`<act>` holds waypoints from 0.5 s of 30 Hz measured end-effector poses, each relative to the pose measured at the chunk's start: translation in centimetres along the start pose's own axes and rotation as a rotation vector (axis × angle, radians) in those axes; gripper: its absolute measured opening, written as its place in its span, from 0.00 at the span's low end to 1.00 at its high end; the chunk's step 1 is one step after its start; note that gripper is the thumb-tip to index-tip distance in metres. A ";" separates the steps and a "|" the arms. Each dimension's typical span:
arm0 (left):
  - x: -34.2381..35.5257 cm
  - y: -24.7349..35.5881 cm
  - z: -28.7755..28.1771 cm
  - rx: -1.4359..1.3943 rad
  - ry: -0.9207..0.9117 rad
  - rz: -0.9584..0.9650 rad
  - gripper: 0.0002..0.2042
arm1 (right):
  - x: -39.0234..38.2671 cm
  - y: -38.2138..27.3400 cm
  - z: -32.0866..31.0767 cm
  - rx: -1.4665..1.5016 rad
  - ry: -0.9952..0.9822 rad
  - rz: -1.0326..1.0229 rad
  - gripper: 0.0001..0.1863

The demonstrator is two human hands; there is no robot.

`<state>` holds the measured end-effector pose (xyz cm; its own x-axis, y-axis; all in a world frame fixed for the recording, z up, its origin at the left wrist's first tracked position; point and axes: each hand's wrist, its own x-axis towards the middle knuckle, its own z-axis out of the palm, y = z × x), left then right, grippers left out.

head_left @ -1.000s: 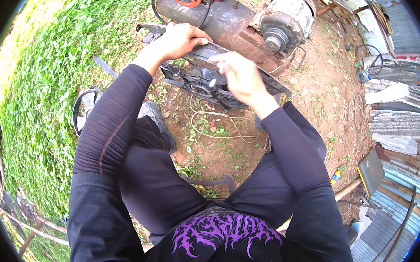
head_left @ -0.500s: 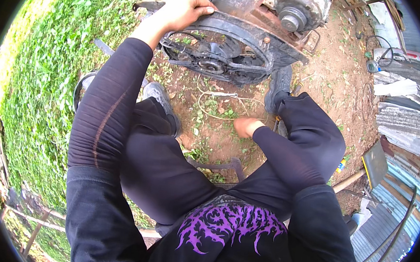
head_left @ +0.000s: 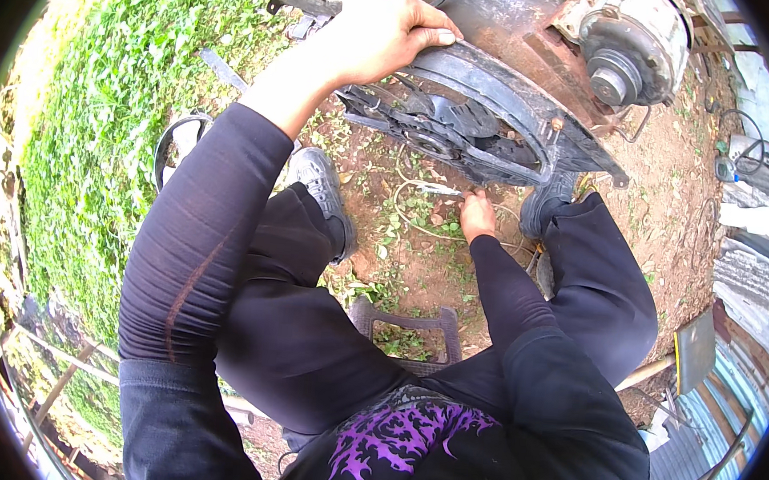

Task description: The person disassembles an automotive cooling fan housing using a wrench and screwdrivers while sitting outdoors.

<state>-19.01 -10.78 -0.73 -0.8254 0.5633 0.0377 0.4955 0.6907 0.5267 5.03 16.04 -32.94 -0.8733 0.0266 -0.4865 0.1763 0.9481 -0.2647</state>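
My left hand (head_left: 388, 40) is closed over the upper rim of a black fan shroud (head_left: 493, 89), thumb on the near side. The shroud stands tilted on the ground, with fan blades (head_left: 464, 119) inside its round opening. Below it, my right hand (head_left: 478, 216) reaches down to the dirt, fingers closed at one end of a slim silver tool (head_left: 439, 189). The tool looks like a wrench, but its exact kind is too small to tell. A thin pale cable (head_left: 401, 213) lies looped around that spot.
Behind the shroud are a rusty metal cylinder (head_left: 498, 18) and a motor-like unit with a pulley (head_left: 617, 78). My shoes (head_left: 318, 182) flank the work spot. A low dark stool (head_left: 407, 322) shows between my legs. Corrugated sheets (head_left: 749, 252) lie at the right; grass grows left.
My right hand has moved forward from the bare dirt to the silver tool. My left hand stays on the shroud's rim. The whole view has shifted, placing the shroud farther right.
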 end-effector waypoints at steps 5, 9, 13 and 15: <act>0.0 -0.6 -0.3 -0.036 0.008 -0.023 0.14 | 0.6 1.1 0.4 -0.038 -0.023 0.003 0.11; 0.3 -0.8 0.1 -0.031 0.002 -0.003 0.14 | 0.1 1.1 -0.2 0.035 -0.098 -0.032 0.08; 0.7 -0.9 0.4 0.004 0.008 0.027 0.14 | -1.6 0.7 -2.1 0.192 -0.066 -0.185 0.17; 0.3 -0.5 0.2 0.033 0.030 0.052 0.15 | -2.9 -1.3 -5.5 0.060 -0.070 -0.332 0.16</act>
<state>-19.47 -10.85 -1.09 -0.8059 0.5851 0.0903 0.5461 0.6758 0.4950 4.80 16.52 -26.58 -0.8544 -0.3046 -0.4210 -0.0843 0.8807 -0.4662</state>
